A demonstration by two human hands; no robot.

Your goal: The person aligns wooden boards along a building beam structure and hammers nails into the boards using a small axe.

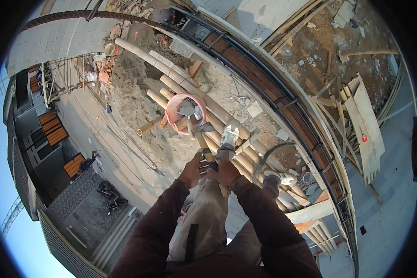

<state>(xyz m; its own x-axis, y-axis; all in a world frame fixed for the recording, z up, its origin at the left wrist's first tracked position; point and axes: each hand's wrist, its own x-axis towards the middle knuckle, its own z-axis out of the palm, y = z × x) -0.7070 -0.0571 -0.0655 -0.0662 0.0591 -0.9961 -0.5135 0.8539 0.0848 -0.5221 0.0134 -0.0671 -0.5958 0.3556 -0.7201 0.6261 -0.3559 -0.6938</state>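
My right hand [224, 173] is closed round the lower end of a hatchet [207, 155], whose handle is yellowish with black bands. Its flared grey head points away from me, near the rim of a pinkish-red bucket [173, 110]. Beside the handle, my left hand [191, 172] has its fingers apart and reaching toward the grip; whether they touch it is hard to see. Grey lumps and a wooden handle show inside the bucket, which sits among long round poles [213, 109]. My shoe [230, 135] stands on the poles just right of the hatchet head.
Beneath me the poles form a raised footing, with my other shoe [282, 177] farther right. A long dark metal frame [282, 109] curves along the right side. Planks [362, 125] lean beyond it. Far below on the left runs a paved strip [85, 125] beside buildings.
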